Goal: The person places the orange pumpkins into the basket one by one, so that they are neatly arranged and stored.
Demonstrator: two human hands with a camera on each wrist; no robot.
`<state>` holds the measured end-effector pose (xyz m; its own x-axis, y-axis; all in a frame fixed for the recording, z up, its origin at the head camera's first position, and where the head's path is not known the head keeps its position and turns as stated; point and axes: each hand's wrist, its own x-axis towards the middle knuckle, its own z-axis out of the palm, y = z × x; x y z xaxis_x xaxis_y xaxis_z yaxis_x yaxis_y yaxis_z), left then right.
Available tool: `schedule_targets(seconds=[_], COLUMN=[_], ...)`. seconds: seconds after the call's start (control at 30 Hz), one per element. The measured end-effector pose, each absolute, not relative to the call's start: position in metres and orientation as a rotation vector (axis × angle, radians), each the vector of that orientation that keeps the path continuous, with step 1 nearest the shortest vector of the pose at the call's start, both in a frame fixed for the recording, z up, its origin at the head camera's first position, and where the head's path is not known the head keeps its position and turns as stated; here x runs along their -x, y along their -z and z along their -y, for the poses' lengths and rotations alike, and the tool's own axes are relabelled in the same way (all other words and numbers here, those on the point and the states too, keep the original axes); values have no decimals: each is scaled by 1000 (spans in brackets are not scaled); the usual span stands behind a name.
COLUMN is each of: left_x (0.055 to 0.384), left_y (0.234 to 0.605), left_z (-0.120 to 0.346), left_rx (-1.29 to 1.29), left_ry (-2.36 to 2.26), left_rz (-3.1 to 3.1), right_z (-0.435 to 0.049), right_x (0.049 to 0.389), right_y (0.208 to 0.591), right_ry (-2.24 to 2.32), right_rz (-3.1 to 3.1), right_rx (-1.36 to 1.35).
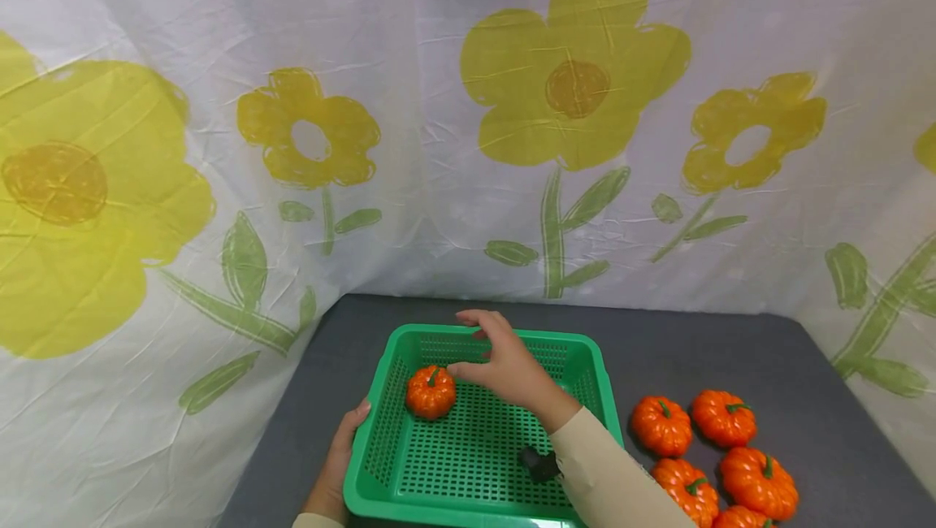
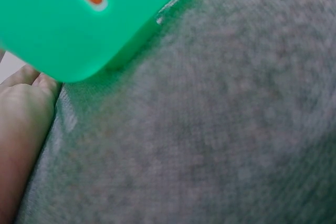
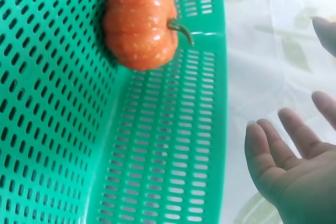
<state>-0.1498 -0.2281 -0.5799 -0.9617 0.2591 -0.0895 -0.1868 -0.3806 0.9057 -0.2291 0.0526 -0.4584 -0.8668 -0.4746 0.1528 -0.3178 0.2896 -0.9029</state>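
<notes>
pumpkin (image 1: pixel 430 398) upright in basket (image 1: pixel 439 510), stem up; right hand (image 1: pixel 507 361) near.

Head view facing forward and down, wrist views close up, green basket (image 1: pixel 453 463) in all three

Cannot see most fingers of the bare left hand (image 1: pixel 340 456), hidden by the green slotted plastic basket (image 1: pixel 457 451); cannot identify the small black object (image 1: pixel 539 464) beside the beige cloth sleeve (image 1: pixel 617 475); see the lowest glossy orange pumpkin (image 1: pixel 740 518) cropped by the head view's bottom edge; see the grey woven surface (image 2: pixel 210 119) only blurred in the left wrist view.
</notes>
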Motion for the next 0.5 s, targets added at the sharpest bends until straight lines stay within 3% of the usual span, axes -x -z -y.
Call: schedule_targets(seconds=[0.5], left_x=[150], left_y=[577], left_z=[233], left_rx=[-42], left_ry=[-2380], left_rz=[-1437], right_z=[-79], right_x=[227], right_y=[452], right_ry=[1656], right_rz=[-2452], right_rx=[711])
